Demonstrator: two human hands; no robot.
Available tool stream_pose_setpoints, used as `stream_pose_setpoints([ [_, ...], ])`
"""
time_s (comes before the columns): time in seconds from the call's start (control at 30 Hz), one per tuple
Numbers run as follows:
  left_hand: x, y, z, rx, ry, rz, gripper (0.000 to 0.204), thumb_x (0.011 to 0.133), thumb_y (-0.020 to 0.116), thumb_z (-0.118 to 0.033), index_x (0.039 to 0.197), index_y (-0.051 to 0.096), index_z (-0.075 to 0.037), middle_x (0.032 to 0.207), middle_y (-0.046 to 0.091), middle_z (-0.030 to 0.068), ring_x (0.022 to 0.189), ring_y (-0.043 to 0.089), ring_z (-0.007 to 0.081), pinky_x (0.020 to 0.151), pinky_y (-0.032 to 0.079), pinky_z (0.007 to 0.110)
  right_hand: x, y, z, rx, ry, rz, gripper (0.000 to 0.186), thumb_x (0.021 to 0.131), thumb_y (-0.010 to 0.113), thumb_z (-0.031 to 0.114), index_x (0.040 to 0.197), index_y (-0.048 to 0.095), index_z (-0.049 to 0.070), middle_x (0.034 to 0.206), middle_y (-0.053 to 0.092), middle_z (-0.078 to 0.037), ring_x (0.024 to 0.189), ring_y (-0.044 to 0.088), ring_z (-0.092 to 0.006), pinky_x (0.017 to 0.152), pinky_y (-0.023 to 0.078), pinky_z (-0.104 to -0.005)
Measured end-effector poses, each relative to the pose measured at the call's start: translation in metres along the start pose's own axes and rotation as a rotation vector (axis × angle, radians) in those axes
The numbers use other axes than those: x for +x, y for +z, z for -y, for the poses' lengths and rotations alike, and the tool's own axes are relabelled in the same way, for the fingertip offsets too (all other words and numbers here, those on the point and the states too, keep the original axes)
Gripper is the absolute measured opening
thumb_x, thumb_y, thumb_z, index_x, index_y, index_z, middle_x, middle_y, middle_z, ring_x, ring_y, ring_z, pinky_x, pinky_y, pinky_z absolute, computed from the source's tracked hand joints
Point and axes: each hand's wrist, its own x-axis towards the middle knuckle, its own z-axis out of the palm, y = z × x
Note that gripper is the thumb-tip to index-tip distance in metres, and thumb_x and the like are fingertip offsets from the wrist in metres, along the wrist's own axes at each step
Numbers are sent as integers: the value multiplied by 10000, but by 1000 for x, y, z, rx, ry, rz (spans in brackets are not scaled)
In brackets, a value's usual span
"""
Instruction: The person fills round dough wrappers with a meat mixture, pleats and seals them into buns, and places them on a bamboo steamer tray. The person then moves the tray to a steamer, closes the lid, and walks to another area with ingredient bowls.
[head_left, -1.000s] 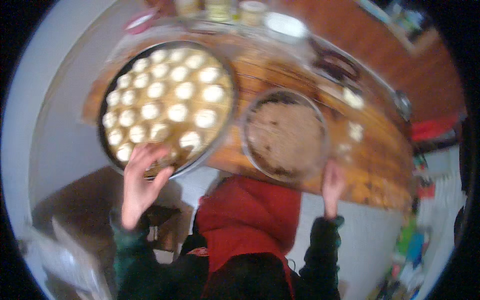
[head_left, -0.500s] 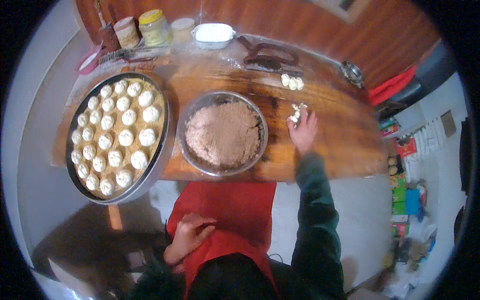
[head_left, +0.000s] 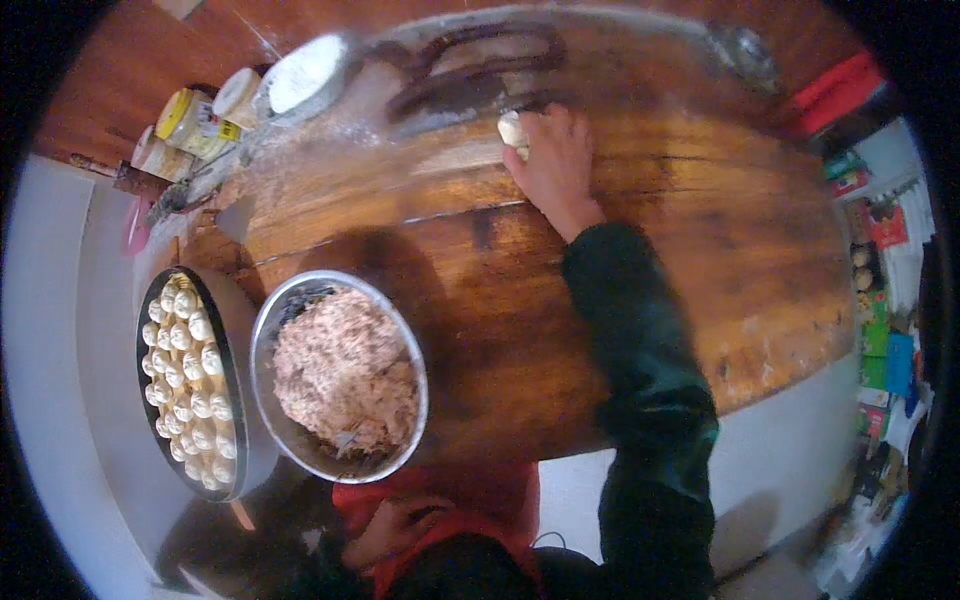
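My right hand (head_left: pixel 557 165) reaches to the far part of the wooden table, its fingers curled over a small pale lump, apparently dough (head_left: pixel 512 130). Only the lump's left side shows past my thumb and fingers; whatever else lies under them is hidden. My left hand (head_left: pixel 395 528) rests low on my red apron (head_left: pixel 490 500), fingers loosely stretched, with nothing visible in it. On the near left stands a metal bowl (head_left: pixel 422 400) of pinkish minced filling (head_left: pixel 345 365). Left of it, a round steamer tray (head_left: pixel 236 440) bears several pleated white buns (head_left: pixel 193 375).
Along the back left are a dish of white powder (head_left: pixel 300 75), a yellow-lidded jar (head_left: pixel 188 120) and other tubs. A dark looped strap-like thing (head_left: pixel 480 60) lies on the floury table (head_left: pixel 700 250). A small metal bowl (head_left: pixel 743 55) sits at the far right.
My right hand has moved from the small pale pieces to the lumps farther back and curled over one. My view has turned to the right. My left hand stays on the apron.
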Motion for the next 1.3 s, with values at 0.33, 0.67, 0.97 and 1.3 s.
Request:
stream_pose_setpoints([
  [0.33, 133, -71, -171, -191, 87, 194, 284, 964, 664, -112, 1240, 697, -48, 1167, 719, 184, 1120, 693, 323, 968, 542, 422, 127, 32, -98, 463, 86, 472, 308, 739, 806, 341, 961, 697, 158, 926, 689, -75, 949, 659, -337, 688, 572, -474],
  [0.67, 58, -187, -294, -456, 290, -44, 264, 973, 661, -127, 1226, 698, -59, 1147, 720, 184, 1071, 689, 379, 950, 548, 440, 183, -44, 28, 169, -231, 630, 381, 705, 851, 274, 1006, 658, 144, 1012, 636, -59, 935, 632, -330, 751, 552, -460],
  [0.97, -106, -279, -373, 65, 500, -692, 500, 991, 627, -242, 1460, 513, -112, 1445, 515, 213, 1370, 446, 429, 1130, 411, 502, 189, -296, 224, 1182, 653, 912, 489, 1041, 551, 347, 1415, 566, 32, 1324, 651, -117, 1207, 619, -261, 1065, 490, -383],
  [1.3, -242, -45, -467, -135, 346, -1136, 257, 954, 645, -258, 1105, 637, -51, 1098, 589, 181, 1081, 548, 370, 934, 484, 475, 66, -622, 285, 2649, 2998, 829, 439, 1062, 504, 438, 1379, 522, 134, 1350, 576, -66, 1240, 560, -197, 1058, 473, -396],
])
